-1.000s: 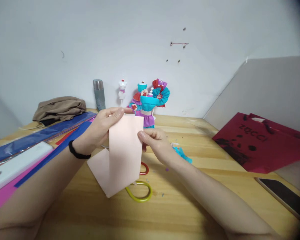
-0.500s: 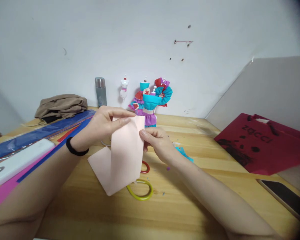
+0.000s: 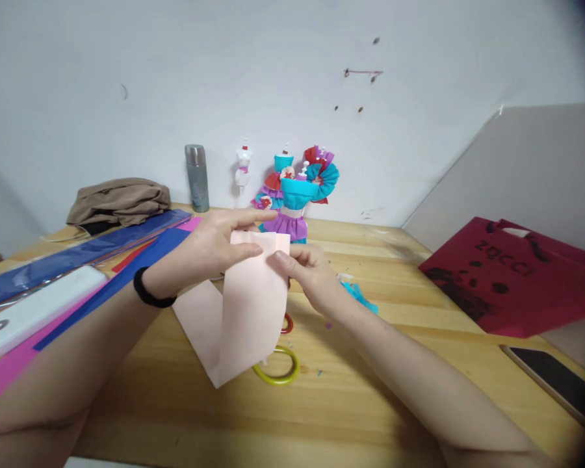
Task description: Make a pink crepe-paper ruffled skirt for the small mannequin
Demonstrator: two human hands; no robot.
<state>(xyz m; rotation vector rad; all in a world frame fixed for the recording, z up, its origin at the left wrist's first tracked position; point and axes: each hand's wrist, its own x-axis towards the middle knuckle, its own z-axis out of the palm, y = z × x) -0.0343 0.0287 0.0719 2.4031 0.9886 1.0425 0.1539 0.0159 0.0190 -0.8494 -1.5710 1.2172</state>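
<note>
A pale pink sheet of paper (image 3: pixel 253 305) stands upright over the table, its lower left part bent back in a second panel. My left hand (image 3: pixel 219 244) grips its top edge, thumb in front and fingers behind. At the upper right edge my right hand (image 3: pixel 305 270) pinches the same sheet between thumb and fingers. A narrow fold line shows near the top right corner. Scissors with a yellow handle loop (image 3: pixel 279 367) and a red loop (image 3: pixel 287 323) lie behind the sheet, which hides their blades.
Small dress forms in turquoise, red and purple crepe (image 3: pixel 295 208) stand by the wall near a flask (image 3: pixel 197 179). Coloured sheets (image 3: pixel 112 286), a white device (image 3: pixel 43 309) and brown cloth (image 3: pixel 119 201) lie left. Turquoise scraps (image 3: pixel 358 296), a red bag (image 3: pixel 511 279) and a phone (image 3: pixel 550 374) are right.
The sheet has shifted slightly right with both hands still on it. My left thumb has come away from the top edge's middle, and the fold by the corner shows more plainly.
</note>
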